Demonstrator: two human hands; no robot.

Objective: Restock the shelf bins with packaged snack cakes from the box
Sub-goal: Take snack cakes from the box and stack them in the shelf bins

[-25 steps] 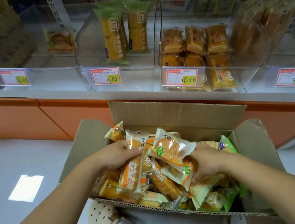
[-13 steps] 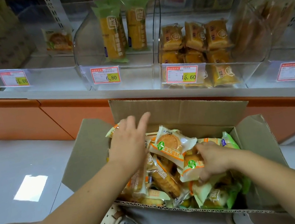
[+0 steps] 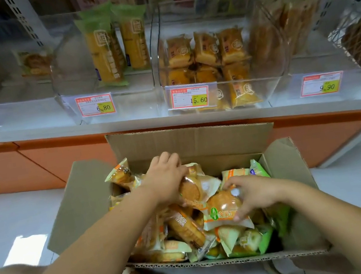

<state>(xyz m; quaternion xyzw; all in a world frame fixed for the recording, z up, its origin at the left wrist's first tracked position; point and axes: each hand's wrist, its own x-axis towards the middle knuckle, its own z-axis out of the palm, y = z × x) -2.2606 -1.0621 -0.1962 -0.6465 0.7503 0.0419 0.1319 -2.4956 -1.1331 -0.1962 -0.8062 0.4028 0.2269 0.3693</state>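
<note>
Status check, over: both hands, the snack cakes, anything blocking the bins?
Left hand down among packs in the box, grip unclear. Right hand grips a round cake pack. Nothing blocks the shelf bins.

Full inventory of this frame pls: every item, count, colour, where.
cardboard box: one, brown, open, on the floor before the shelf
snack cakes: many, orange, white and green wrappers, heaped in the box
shelf bins: at least four, clear, in a row on the shelf
long cakes: at least two, yellow in green wrappers, upright in the 6.80 bin
square cakes: several, orange-brown, in the 15.60 bin
price tags: four, red, white and yellow, on the bin fronts
wire basket: one, white, far right
left hand: on packs at the box's back; grip unclear
right hand: grips a round cake pack
</note>
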